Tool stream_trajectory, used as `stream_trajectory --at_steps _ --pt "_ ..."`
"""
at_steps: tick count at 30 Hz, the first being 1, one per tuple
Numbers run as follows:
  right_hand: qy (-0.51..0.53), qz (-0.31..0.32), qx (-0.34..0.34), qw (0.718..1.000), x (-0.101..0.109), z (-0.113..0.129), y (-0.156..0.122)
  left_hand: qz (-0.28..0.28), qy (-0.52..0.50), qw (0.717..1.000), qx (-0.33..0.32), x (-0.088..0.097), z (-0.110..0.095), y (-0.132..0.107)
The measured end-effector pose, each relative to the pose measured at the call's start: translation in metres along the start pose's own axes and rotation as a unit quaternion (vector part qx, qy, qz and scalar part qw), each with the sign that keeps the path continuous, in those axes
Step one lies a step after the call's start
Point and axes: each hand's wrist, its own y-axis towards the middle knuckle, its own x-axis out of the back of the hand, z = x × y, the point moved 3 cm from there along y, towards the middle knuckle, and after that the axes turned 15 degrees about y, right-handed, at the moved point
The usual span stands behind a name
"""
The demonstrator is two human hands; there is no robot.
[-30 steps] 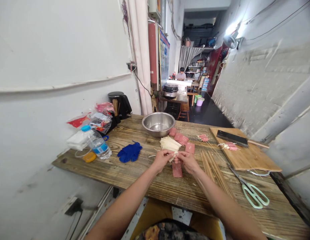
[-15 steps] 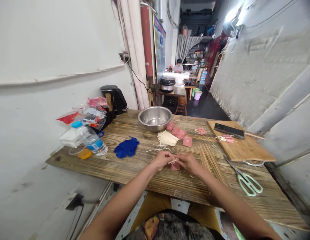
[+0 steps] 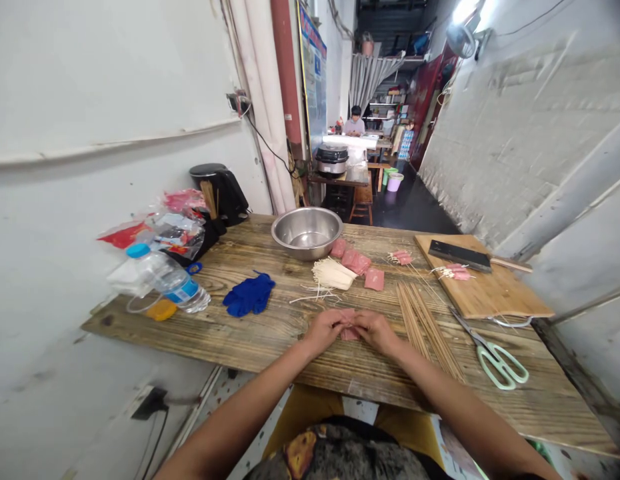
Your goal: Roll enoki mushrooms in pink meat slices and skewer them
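Note:
My left hand [image 3: 324, 332] and my right hand [image 3: 375, 331] meet over a pink meat slice [image 3: 349, 335] near the table's front edge. Fingertips of both hands pinch the slice from its two sides; whatever lies between them is hidden. Just beyond sit loose strands [image 3: 320, 293] of enoki mushroom and a white enoki bunch [image 3: 335, 275]. More pink meat slices [image 3: 374, 279] rest beside the bunch, some stacked near the bowl. To the right lie several bamboo skewers [image 3: 427, 327]. Skewered meat rolls with enoki [image 3: 401, 257] lie farther back.
A steel bowl [image 3: 307, 250] stands at the back. Left are a blue glove [image 3: 249, 295] and a water bottle [image 3: 177, 283]. Right are green-handled scissors [image 3: 495, 357] and a cutting board [image 3: 483, 300] bearing a cleaver [image 3: 460, 256] and another skewered roll. A person [image 3: 355, 123] sits far behind.
The white enoki strands seen at my fingers are now hidden. The meat slice shows beyond my fingertips as well as below them. My view has shifted slightly.

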Motion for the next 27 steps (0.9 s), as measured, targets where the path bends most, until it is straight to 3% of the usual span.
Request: stream_trajectory --at_steps 4,9,17,22,27 --pt "-0.043 -0.019 0.025 0.999 -0.003 -0.007 -0.007 -0.007 0.049 0.996 -0.08 -0.007 0.0 -0.005" --pt "-0.105 0.014 0.041 0.994 -0.006 -0.006 -0.01 -0.046 0.115 0.979 -0.162 -0.009 0.0 -0.008" --pt "-0.225 0.095 0.052 0.968 -0.01 0.002 -0.014 -0.032 0.196 0.96 -0.198 -0.01 0.0 -0.014" --pt "-0.274 0.138 0.05 0.951 -0.013 0.005 -0.017 0.004 0.203 0.953 -0.224 -0.007 -0.002 -0.015" --pt "-0.353 0.195 0.05 0.914 -0.02 0.01 -0.017 0.026 0.21 0.945 -0.248 0.001 -0.009 -0.017"
